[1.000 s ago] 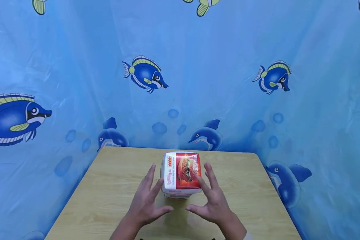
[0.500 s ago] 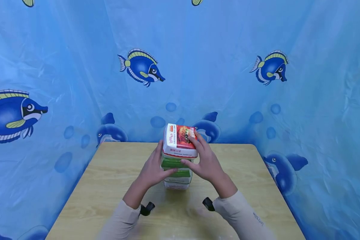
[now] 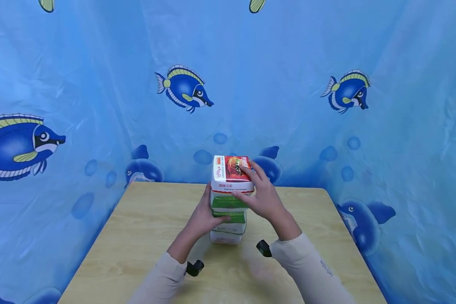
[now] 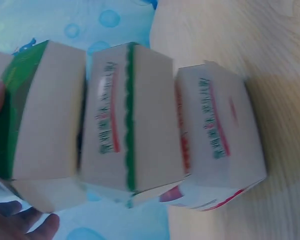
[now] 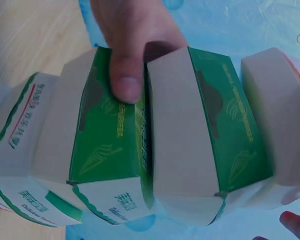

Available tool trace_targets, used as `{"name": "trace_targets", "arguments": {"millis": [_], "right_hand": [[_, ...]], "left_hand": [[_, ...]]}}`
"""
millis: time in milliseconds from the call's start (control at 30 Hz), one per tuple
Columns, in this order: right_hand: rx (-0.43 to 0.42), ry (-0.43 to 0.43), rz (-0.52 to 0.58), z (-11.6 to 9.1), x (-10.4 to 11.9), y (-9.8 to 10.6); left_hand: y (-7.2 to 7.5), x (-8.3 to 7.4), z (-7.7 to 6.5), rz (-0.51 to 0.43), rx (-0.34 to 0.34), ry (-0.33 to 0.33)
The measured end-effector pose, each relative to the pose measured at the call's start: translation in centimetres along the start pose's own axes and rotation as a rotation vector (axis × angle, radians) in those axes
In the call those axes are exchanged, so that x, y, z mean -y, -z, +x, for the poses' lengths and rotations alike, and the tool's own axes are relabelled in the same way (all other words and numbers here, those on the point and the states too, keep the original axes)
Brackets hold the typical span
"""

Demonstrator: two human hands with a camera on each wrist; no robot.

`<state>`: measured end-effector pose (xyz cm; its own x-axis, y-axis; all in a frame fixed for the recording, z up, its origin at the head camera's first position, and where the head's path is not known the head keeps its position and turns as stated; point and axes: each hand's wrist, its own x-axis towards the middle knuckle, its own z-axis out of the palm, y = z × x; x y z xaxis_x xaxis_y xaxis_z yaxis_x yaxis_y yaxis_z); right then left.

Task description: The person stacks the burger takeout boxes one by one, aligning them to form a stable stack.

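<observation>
Paper hamburger boxes are stacked upright in a column. On top sits a white and red hamburger box (image 3: 237,171) with a burger picture. Below it come a green and white box (image 3: 229,202) and another green box (image 3: 237,217), over white lower boxes (image 3: 226,238). My left hand (image 3: 203,217) grips the column from the left, its thumb on the front of the lower green box. My right hand (image 3: 266,198) holds the top box from the right, thumb at its lower front edge and fingers along its side. The far sides of the boxes are hidden in the head view.
The column stands on a pale wooden table (image 3: 144,240). A blue curtain (image 3: 266,101) printed with fish and dolphins rises behind and at both sides of it. Small black devices (image 3: 264,248) sit at both wrists.
One second ago both hands were spread beside the column. Now they hold it; the top box shows smaller and higher, with green boxes visible beneath. Since half a second ago the column appears straighter.
</observation>
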<state>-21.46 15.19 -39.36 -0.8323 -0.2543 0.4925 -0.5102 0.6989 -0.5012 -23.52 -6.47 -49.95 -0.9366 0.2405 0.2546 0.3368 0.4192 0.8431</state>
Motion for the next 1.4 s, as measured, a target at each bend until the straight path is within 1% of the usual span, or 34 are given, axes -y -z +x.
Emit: {"name": "trace_targets", "arguments": {"millis": [133,267,400,600,700,800,933,1033,1100,1133,1233,1333,1400], "right_hand": [[0.008,0.019,-0.002,-0.2,0.0,-0.4],[0.003,0.026,-0.009,0.0,-0.1,-0.4],[-0.007,0.028,-0.012,0.2,-0.3,-0.2],[0.002,0.025,-0.015,0.3,-0.2,-0.3],[-0.005,0.030,-0.014,0.2,-0.1,-0.3],[-0.027,0.049,-0.015,0.0,-0.1,-0.3],[-0.052,0.071,-0.022,-0.1,-0.2,-0.3],[-0.065,0.075,-0.024,-0.2,-0.2,-0.3],[-0.070,0.075,-0.030,-0.3,-0.2,-0.4],[-0.068,0.076,-0.033,-0.3,-0.2,-0.4],[-0.062,0.077,-0.043,-0.4,-0.2,-0.5],[-0.059,0.081,-0.046,-0.4,-0.3,-0.6],[-0.061,0.080,-0.043,-0.5,-0.4,-0.7]], "left_hand": [[-0.5,0.9,-0.4,-0.049,-0.013,0.007],[-0.7,1.3,-0.4,-0.044,-0.009,-0.005],[-0.8,1.4,0.0,-0.039,0.001,-0.022],[-0.5,1.7,0.3,-0.095,0.016,-0.028],[-0.4,1.9,0.1,-0.119,0.022,-0.024],[-0.4,2.0,-0.2,-0.115,0.025,-0.024],[-0.4,2.1,-0.5,-0.133,0.023,-0.042],[-0.2,1.9,-0.6,-0.168,0.019,-0.057],[0.1,1.7,-0.8,-0.174,0.004,-0.079],[0.3,1.5,-1.0,-0.186,-0.005,-0.101],[1.0,0.6,-1.2,-0.202,-0.060,-0.195],[1.7,-0.3,-0.8,-0.205,-0.107,-0.270],[2.0,-0.8,-0.4,-0.204,-0.119,-0.286]]}}
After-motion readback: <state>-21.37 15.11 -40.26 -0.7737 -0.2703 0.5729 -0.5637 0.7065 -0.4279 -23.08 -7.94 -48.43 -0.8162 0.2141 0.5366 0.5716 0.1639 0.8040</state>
